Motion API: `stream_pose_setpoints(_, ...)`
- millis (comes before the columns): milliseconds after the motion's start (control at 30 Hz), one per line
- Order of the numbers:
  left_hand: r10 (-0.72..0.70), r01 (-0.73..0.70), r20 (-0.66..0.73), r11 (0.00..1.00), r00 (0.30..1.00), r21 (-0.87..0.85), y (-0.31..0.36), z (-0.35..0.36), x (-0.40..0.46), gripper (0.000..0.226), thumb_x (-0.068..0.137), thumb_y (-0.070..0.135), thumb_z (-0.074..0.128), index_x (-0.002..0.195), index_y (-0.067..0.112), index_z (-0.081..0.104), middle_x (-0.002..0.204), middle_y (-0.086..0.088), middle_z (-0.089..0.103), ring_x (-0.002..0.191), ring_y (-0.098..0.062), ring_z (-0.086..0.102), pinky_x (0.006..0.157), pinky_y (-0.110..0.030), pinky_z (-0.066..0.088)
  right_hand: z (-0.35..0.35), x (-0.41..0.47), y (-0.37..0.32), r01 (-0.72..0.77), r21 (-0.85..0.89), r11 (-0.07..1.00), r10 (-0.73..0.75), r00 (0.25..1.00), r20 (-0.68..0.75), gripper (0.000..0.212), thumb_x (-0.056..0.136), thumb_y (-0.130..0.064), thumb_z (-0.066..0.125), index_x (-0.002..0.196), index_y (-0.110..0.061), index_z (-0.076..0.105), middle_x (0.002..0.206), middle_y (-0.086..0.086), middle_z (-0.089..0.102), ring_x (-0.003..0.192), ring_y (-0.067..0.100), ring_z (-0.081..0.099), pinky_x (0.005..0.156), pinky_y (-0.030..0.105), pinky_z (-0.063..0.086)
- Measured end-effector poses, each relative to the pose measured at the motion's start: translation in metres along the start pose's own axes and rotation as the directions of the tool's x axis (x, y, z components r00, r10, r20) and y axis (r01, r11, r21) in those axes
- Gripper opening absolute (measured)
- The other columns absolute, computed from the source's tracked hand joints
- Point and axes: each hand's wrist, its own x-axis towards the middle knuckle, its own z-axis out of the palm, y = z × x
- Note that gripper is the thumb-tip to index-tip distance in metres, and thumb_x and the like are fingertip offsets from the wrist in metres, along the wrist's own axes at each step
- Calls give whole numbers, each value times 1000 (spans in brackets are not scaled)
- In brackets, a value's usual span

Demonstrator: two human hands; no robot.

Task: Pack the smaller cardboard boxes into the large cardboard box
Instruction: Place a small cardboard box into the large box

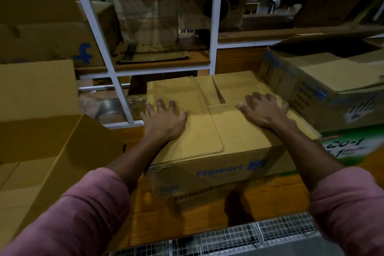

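Note:
A brown cardboard box with blue Flipkart print (216,141) stands on the wooden table in front of me, its top flaps folded down. My left hand (164,122) lies flat on the left flap with fingers spread. My right hand (264,110) presses flat on the right flap near the far right edge. Neither hand grips anything. A large open cardboard box (52,151) stands at my left with its flaps up. Under the Flipkart box a smaller box marked Eveready (187,199) shows at the front.
Another open printed carton (324,81) sits at the right on a green and white box (351,145). A white metal shelf frame (214,27) with stored cardboard stands behind. A wire mesh (228,239) runs along the table's (270,199) near edge.

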Motion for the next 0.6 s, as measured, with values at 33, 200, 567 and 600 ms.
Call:
stream_pose_setpoints(33,0,0,0,1000,1000,-6,0,0,1,80,93,76,17,160,32,14,169,-10,1,153,-44,-5,116,-67,2,-1,0,0,-3,-4,1000,3,1000,6,71,94,-80,19,149,-40,39,167,-4,23,152,33,16,110,77,9)
stream_pose_setpoints(200,-1,1,-3,1000,1000,-21,0,0,2,78,93,75,19,159,33,15,170,-7,2,154,-40,-6,114,-70,9,-7,4,-2,-3,-13,1000,4,999,41,70,91,-82,24,149,-46,40,167,-4,23,150,38,15,109,77,11)
stream_pose_setpoints(567,38,-37,7,999,999,-35,-23,-1,9,78,95,73,20,160,31,15,170,-8,2,154,-37,-4,117,-68,12,-9,-9,-25,-26,-38,999,29,996,85,80,83,-91,25,151,-49,37,167,-4,21,149,42,12,106,77,11)
stream_pose_setpoints(600,45,-44,6,998,999,-34,-28,-1,10,78,95,73,20,160,31,15,170,-7,2,154,-37,-4,117,-69,12,-8,-11,-28,-21,-39,999,24,996,84,81,83,-92,24,151,-49,37,167,-5,22,148,42,13,106,77,11)
